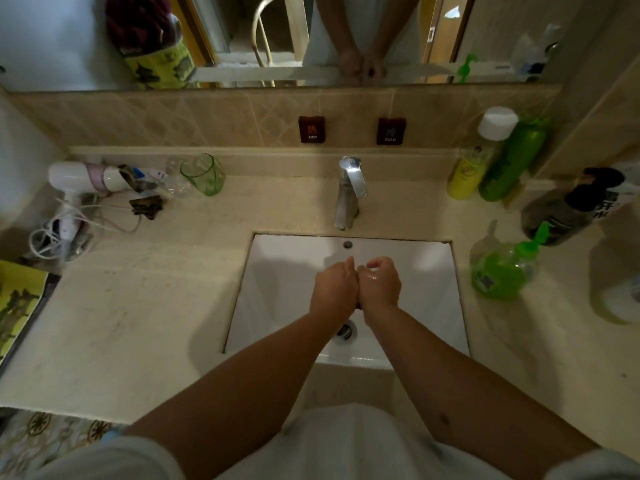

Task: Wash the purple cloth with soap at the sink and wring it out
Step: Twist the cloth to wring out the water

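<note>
The purple cloth [358,308] is almost wholly hidden, only a dark sliver showing low between the two fists pressed together over the white sink [277,292], above the drain [346,330]. The left hand [334,292] and the wet right hand [380,287] are both curled tight around it, knuckles touching. Behind them stands the faucet [349,192], and a green soap bottle [504,271] sits on the counter [138,306] to the right.

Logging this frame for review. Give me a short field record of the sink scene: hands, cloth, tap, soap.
left hand: curled, pressed against the right, over the basin
right hand: curled, wet, knuckles up
purple cloth: nearly hidden between the hands; only a dark sliver shows
sink: white
tap: no water stream visible
soap dispenser: green, on the counter to the right
</note>
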